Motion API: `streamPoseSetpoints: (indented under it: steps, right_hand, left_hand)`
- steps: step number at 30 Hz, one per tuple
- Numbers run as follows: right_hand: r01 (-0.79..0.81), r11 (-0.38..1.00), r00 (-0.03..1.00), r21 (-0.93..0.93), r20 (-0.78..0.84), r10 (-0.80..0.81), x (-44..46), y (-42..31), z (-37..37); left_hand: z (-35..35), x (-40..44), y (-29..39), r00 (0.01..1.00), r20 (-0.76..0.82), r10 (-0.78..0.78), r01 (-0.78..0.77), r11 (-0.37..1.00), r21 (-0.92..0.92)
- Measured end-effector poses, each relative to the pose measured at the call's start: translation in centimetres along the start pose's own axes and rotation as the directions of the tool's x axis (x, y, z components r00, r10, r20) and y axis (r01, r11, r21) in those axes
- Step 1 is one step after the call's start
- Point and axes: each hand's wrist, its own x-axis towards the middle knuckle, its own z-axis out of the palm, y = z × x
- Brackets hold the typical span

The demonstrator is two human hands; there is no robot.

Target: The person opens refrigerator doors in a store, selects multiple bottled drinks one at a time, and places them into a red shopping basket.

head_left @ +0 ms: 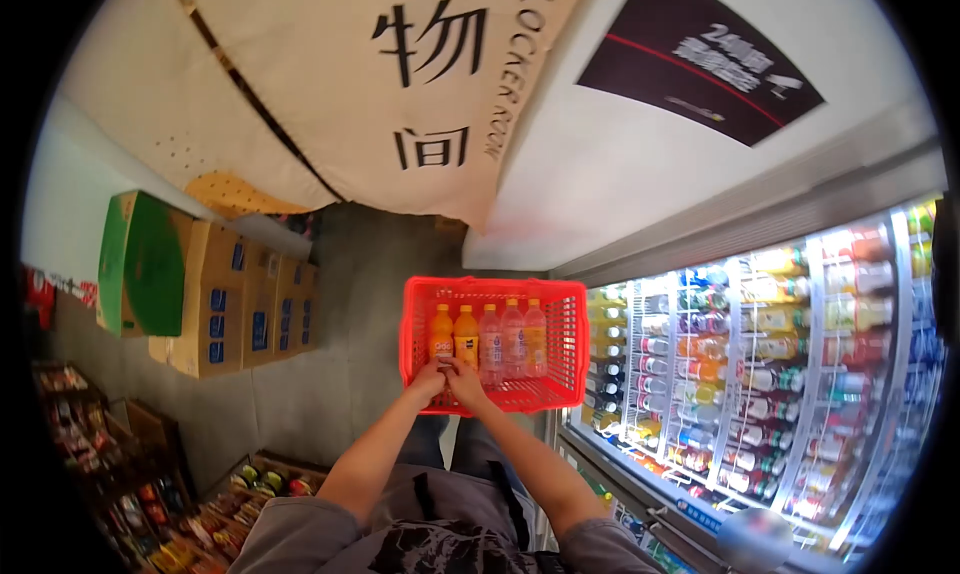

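Note:
A row of drink bottles lies in a red shopping basket [577,346] in front of me. At its left end is an orange drink bottle [442,327]. Beside it lies a yellow-orange drink bottle [467,332], followed by several clear bottles [513,344] of pinkish drink with orange caps. My left hand [427,382] and my right hand [464,381] come together over the basket's near side. Both have their fingers closed around the lower end of the orange drink bottle; the fingertips are partly hidden. My right hand also overlaps the base of the yellow-orange drink bottle.
A lit drinks fridge [730,374] with full shelves runs along the right. Stacked cardboard boxes [232,299] and a green box [145,264] stand at left. Snack shelves [150,504] are at lower left. A cloth curtain [330,64] hangs ahead above the grey floor [360,264].

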Motion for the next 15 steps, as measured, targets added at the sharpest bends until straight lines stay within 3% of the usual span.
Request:
streamPoseSetpoints:
  steps: [1, 2, 4, 6, 8, 10, 12, 15]
  right_hand:
    - [0.008, 0.997, 0.999, 0.08, -0.038, -0.005, -1.2, -1.9, -0.6]
    - [0.019, 0.996, 0.997, 0.083, -0.079, -0.013, -1.8, -2.2, -1.0]
    - [0.057, 0.944, 0.991, 0.326, -0.13, -0.015, -3.4, -2.5, -1.8]
    - [0.111, 0.949, 0.978, 0.295, -0.202, -0.051, -5.7, -3.1, -3.9]
    - [0.326, 0.916, 0.884, 0.235, -0.42, -0.207, -7.6, -3.2, -5.7]
    - [0.343, 0.889, 0.85, 0.303, -0.503, -0.156, -10.5, -5.4, -8.2]
    - [0.466, 0.839, 0.744, 0.281, -0.638, -0.199, -13.3, -5.9, -10.6]
    - [0.549, 0.801, 0.603, 0.238, -0.776, -0.183, -17.9, -6.1, -14.1]
  left_hand:
    - [0.3, -1.5, 1.9, 0.999, 0.047, 0.02, -0.015, 0.995, -0.1]
    - [0.7, -2.0, 3.1, 0.996, 0.079, 0.033, -0.027, 0.996, -0.079]
    - [1.6, -3.5, 5.5, 0.993, 0.069, 0.097, -0.078, 0.969, -0.236]
    - [3.1, -5.2, 7.9, 0.982, 0.087, 0.165, -0.152, 0.979, -0.138]
    - [4.6, -6.0, 9.5, 0.957, 0.02, 0.29, -0.289, 0.956, -0.044]
    - [6.4, -7.5, 11.2, 0.933, 0.096, 0.348, -0.345, 0.938, -0.038]
    - [8.9, -9.3, 12.9, 0.845, 0.175, 0.505, -0.506, 0.861, -0.042]
    - [13.2, -14.3, 16.5, 0.765, 0.342, 0.546, -0.556, 0.828, -0.08]
